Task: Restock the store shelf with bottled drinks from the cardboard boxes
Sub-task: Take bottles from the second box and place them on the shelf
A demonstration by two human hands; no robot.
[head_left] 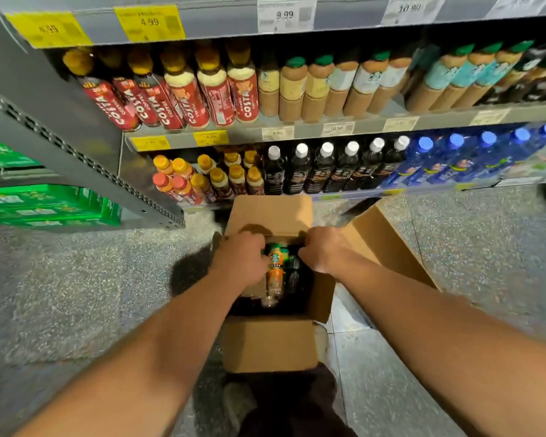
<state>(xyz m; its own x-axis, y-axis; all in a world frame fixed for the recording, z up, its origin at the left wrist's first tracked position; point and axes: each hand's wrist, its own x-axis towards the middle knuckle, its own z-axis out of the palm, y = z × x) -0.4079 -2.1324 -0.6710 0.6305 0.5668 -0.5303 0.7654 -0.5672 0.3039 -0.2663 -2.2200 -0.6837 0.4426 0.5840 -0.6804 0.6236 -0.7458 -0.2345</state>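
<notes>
Grey steel shelf [297, 127] rises before us, packed with drinks, and below it on the floor [76, 294] stands the open cardboard box [271, 345], flaps folded back so we can reach in. Our left hand [240, 260] curls its fingers round the neck of the orange-labelled bottle [275, 275], which sits in the box among dark ones, ready, we judge, for lifting out. Our right hand [322, 250] bends its fingers down at the far side, and we cannot tell what it grips.
</notes>
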